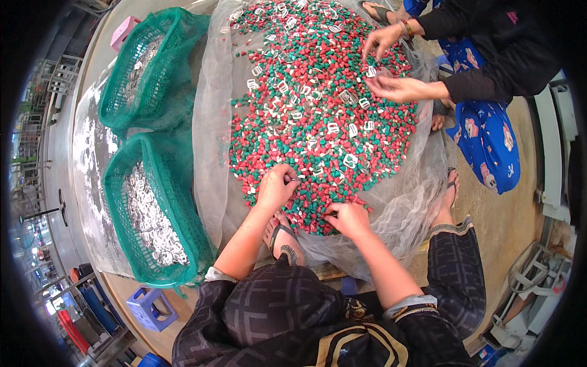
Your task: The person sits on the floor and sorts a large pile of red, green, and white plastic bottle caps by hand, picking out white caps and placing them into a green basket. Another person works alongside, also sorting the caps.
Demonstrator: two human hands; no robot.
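Observation:
A wide heap of small red, green and white pebble-like pieces (330, 147) lies on a pale mesh sheet, with white slotted buckles (350, 161) scattered through it. Over the near left edge of the heap is my left hand (276, 187), thumb and fingertips pinched together; whatever is between them is too small to make out. My right hand (350, 220) rests at the near edge, fingers curled down against the pieces, and what they grip is hidden. Between my hands lie more loose red and green pieces.
To the left stand two green mesh-lined baskets (110, 183) holding white buckles. Across the heap, a co-worker's hands (397, 88) hover over the pieces near a buckle. The translucent mesh sheet (211, 122) drapes around the heap. A purple stool (142, 309) is at lower left.

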